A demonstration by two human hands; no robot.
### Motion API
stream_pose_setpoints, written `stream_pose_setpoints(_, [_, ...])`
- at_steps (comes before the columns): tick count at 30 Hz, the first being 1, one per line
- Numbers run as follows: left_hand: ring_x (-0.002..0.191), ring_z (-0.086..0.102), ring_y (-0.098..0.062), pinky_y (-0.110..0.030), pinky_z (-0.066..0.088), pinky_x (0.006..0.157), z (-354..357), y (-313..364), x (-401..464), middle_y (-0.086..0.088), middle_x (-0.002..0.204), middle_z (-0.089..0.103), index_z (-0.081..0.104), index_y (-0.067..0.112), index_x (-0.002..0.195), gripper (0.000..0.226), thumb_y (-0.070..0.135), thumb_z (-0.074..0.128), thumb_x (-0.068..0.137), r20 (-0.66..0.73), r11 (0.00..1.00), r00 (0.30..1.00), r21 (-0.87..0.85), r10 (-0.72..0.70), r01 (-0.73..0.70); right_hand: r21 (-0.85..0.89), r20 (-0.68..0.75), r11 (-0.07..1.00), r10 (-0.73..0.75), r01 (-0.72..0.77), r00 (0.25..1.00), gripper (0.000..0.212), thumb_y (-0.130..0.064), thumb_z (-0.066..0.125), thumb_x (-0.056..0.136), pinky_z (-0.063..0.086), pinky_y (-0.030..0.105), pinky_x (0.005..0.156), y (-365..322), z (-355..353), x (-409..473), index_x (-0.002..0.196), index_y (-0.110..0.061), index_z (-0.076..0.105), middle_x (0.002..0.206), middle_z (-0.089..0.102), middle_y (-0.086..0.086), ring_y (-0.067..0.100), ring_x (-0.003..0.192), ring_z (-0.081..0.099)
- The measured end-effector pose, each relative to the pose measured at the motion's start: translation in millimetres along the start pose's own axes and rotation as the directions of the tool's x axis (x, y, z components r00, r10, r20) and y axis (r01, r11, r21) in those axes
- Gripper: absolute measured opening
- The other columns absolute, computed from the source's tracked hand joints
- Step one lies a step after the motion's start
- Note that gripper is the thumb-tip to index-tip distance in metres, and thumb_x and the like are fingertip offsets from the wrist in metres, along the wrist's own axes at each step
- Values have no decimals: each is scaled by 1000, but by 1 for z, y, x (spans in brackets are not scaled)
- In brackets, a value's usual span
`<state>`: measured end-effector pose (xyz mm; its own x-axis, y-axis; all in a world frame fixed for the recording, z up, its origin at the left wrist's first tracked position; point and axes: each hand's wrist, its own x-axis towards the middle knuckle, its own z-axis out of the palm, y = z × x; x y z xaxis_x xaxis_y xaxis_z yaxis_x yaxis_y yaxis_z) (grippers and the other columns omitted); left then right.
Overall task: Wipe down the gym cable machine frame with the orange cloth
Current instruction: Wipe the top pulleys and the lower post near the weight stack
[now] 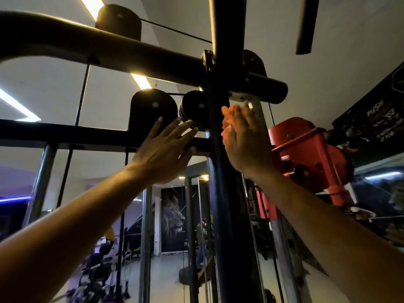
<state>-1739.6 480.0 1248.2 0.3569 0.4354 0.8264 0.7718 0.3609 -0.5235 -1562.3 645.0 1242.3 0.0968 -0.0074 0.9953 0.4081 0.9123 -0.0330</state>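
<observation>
Both hands are raised, fingers straight. Right hand (244, 138) presses the orange cloth (227, 121), just visible beyond its fingers, against the black post (225, 193). Left hand (164, 149) at nine o'clock lies flat on the crossbar (65, 134), fingertips by a pulley (192, 108).

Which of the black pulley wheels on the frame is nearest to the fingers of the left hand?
The small round pulley wheel just left of the black upright post. The left hand's fingers reach its lower edge; the top pulley wheel sits far above, on the curved bar.
</observation>
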Motion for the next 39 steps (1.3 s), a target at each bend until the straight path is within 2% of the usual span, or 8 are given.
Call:
stream_pose_setpoints(3, [165,11,-21,-55,3,134,-6,13,21,-1,178,19,26,26,170,70,57,19,107,-13,998,999,-51,-31,31,270,210,958,37,-94,977,77,-65,20,108,15,54,136,-1,7,-2,175,-30,6,183,4,-1,21,169,6])
stream_pose_setpoints(6, [165,13,-22,-55,9,134,-9,18,39,-1,178,20,26,25,170,70,54,20,107,-56,996,996,-65,-70,67,372,224,925,-4,-82,975,69,-56,22,115,6,50,137,-2,19,-19,173,-33,-9,182,-10,-8,15,168,-8])
stream_pose_setpoints(9, [165,14,-23,-56,12,133,-10,13,54,-1,177,22,27,24,169,69,52,21,107,-65,997,995,-29,-80,78,334,165,938,44,-98,985,66,-53,20,116,3,54,137,-2,23,-2,174,-31,-3,183,-2,-4,19,169,-3])
stream_pose_setpoints(13, [164,18,-26,-57,17,132,-13,0,70,-4,176,25,30,25,168,60,46,36,112,-48,997,997,49,-64,66,177,144,984,-50,24,988,64,-51,20,116,4,51,137,-10,27,46,175,-27,9,183,-1,1,23,169,-5])
stream_pose_setpoints(21, [165,16,-24,-55,19,131,-7,-11,64,-2,177,23,31,26,167,75,60,17,102,-61,986,996,146,-72,80,168,135,972,-188,164,973,68,-56,14,112,0,44,137,-2,30,-9,175,-30,10,183,-8,-7,18,167,-16])
stream_pose_setpoints(29, [165,15,-24,-54,18,132,-8,-12,60,-3,177,22,30,24,168,74,58,22,104,-71,991,995,113,-65,73,234,165,972,-32,-7,986,60,-49,24,118,16,52,136,-7,35,76,175,-31,14,183,-3,-2,23,169,-3])
stream_pose_setpoints(35, [165,9,-22,-52,12,134,-6,-5,57,0,179,15,19,28,171,75,63,23,105,-65,992,996,106,-57,64,242,128,967,-108,74,986,67,-54,18,111,10,47,138,0,31,-4,174,-33,12,183,-4,-6,17,168,-9])
stream_pose_setpoints(39, [166,6,-22,-52,8,134,-8,-5,57,1,179,12,19,31,171,75,66,23,104,-38,994,999,104,-30,34,255,187,965,-115,64,976,66,-55,20,111,15,53,136,7,20,-2,173,-34,13,183,-6,-7,17,168,-7])
